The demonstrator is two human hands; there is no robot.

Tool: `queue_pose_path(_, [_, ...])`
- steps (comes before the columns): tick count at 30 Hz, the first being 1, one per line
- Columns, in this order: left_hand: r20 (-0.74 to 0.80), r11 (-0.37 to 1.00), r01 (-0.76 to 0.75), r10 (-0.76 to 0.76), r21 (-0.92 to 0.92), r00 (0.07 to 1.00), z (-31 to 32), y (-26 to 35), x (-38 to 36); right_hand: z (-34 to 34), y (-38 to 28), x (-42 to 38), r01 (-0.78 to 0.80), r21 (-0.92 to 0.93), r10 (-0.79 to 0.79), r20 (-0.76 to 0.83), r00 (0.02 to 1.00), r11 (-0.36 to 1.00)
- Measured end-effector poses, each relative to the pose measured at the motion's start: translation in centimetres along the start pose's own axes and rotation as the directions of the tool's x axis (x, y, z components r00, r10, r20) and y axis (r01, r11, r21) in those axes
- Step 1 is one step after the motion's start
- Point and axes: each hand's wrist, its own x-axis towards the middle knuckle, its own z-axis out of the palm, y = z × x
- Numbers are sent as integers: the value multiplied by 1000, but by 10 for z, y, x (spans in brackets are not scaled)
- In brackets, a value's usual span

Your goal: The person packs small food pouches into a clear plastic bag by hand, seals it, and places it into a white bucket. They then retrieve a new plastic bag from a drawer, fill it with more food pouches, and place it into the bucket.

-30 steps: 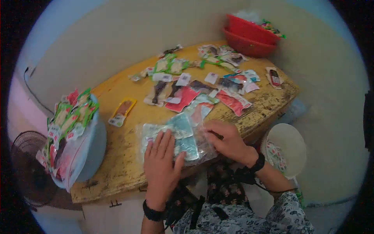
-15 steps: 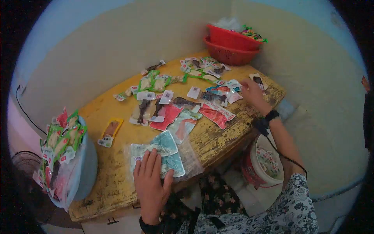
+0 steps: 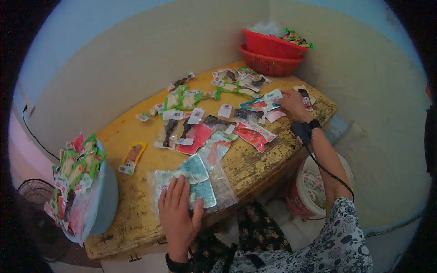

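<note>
My left hand [image 3: 179,216] lies flat with fingers spread on teal-and-white food packets [image 3: 203,190] at the table's near edge. A clear plastic bag [image 3: 225,187] lies beneath and beside these packets. At the right end of the table, my right hand [image 3: 293,103] has its fingers bent around the end of a blue-and-white food packet [image 3: 259,104]; the fingertips are partly hidden. Just left of that packet is a clear pack with dark meat [image 3: 249,115]. A red-and-white packet [image 3: 256,134] sits nearer to me, and a dark-labelled packet [image 3: 305,98] lies beyond my right hand.
Several sealed food packs [image 3: 183,97] are scattered over the worn yellow table [image 3: 136,218]. Stacked red basins [image 3: 271,61] stand at the back corner. A blue tub [image 3: 108,195] heaped with packets is on the left. Below my right arm stands a white bucket [image 3: 344,170] containing packets.
My right hand has shifted slightly left, its fingers now closer over the blue-and-white packet. My left hand stays on the teal packets. The whole view has shifted slightly.
</note>
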Motion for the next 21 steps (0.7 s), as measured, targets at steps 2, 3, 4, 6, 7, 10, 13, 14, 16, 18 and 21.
queue_pose_path(2, [17,1000,10,-10,-8,1000,0,0,-2,-4,-9,-9,44,87,-39,-68,997,995])
queue_pose_path(3, [26,1000,12,-12,-12,1000,0,0,-2,-7,-20,-19,84,81,-72,-139,988,993])
queue_pose_path(4, [30,1000,5,-5,-5,1000,-1,0,-2,-12,-34,-31,130,115,-111,-161,981,985])
queue_pose_path(6, [32,1000,-4,4,8,999,-2,0,-2,-20,-69,-59,229,180,-191,-206,960,957])
queue_pose_path(7, [13,1000,8,-8,-11,1000,-1,-1,-3,-23,-85,-72,223,209,-176,-222,959,952])
queue_pose_path(10, [-84,998,0,-6,-67,996,-1,-3,-6,-30,-107,-100,243,276,-164,-282,945,930])
queue_pose_path(13, [-250,990,-70,38,-122,968,-3,-7,-11,-21,-116,-127,371,316,-254,-356,899,873])
queue_pose_path(14, [-308,983,-97,46,-154,950,-4,-8,-14,-17,-131,-146,445,326,-310,-389,867,834])
queue_pose_path(16, [-271,900,-50,-77,-434,959,-9,-6,-22,-6,-157,-181,577,340,-433,-414,801,742])
queue_pose_path(18, [-1,560,157,-272,-814,962,-16,19,-34,8,-174,-212,681,364,-562,-386,731,636])
queue_pose_path(21, [256,-177,216,-253,-960,933,-28,64,-23,30,-203,-271,842,244,-812,-238,533,482])
